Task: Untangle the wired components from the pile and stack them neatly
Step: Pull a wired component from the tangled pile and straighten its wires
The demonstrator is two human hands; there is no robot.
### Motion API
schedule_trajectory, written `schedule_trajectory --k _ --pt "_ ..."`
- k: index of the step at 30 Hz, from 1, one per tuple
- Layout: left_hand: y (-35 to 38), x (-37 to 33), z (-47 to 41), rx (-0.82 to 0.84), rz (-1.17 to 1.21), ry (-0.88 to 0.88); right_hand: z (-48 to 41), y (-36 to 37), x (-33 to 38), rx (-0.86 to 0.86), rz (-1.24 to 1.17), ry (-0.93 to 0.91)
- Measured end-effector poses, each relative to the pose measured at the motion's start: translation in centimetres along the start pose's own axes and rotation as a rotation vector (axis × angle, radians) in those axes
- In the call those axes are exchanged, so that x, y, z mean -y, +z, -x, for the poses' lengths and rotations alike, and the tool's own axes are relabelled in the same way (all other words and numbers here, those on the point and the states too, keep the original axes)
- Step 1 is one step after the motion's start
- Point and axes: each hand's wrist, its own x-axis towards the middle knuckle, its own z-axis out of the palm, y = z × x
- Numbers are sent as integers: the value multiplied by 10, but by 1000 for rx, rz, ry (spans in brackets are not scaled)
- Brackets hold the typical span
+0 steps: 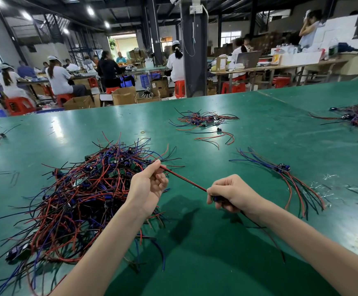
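One wired component (pixel 184 180) is stretched taut between both hands, just above the tabletop (pixel 195 253): the right hand (pixel 231 193) has its grip clamped round the blue body, the left hand (pixel 148 186) pinches the far end of the red-and-black wires. At 9 o'clock from the hands the tangled pile (pixel 84 195) is large. At 2 o'clock a small aligned stack (pixel 282 168) holds only a few pieces, so most of the sorting looks left to do.
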Motion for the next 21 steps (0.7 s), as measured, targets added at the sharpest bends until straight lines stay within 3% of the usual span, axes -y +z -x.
schedule_trajectory --k 9,21 --pt "-7 4 -3 -58 -258 176 1 1 -1 31 15 -7" --pt "-13 14 -5 -131 -614 570 2 1 0 73 17 -38"
